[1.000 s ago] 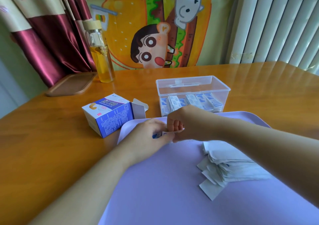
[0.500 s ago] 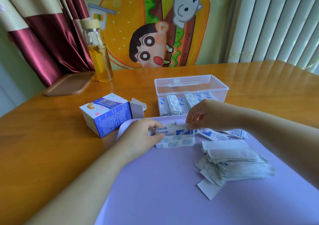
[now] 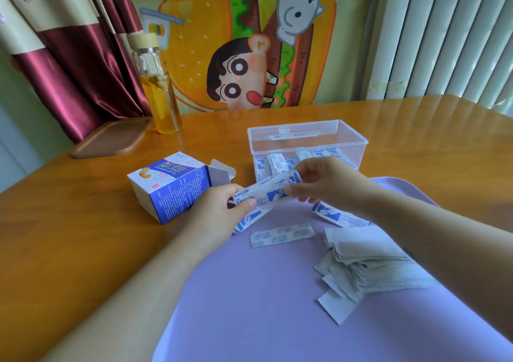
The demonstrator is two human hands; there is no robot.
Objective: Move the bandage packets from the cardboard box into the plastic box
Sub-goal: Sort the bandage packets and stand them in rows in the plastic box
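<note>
A blue and white cardboard box [image 3: 169,187] lies on its side with its flap open toward the right. Behind my hands stands the clear plastic box [image 3: 306,139], with several bandage packets [image 3: 277,163] upright inside. My left hand [image 3: 222,209] and my right hand [image 3: 324,181] both pinch a strip of blue and white bandage packets [image 3: 268,192], stretched between them just above the purple mat. One loose packet [image 3: 281,234] lies flat on the mat below the strip. More packets [image 3: 338,216] lie under my right wrist.
A purple mat [image 3: 263,306] covers the near table. A stack of white paper pieces [image 3: 366,264] sits on its right side. At the back left stand a glass bottle of yellow liquid [image 3: 158,89] and a brown wooden tray [image 3: 111,137].
My hands have drawn apart and lifted, stretching the packet strip between them. One packet now lies flat on the mat, and more packets show under my right wrist.
</note>
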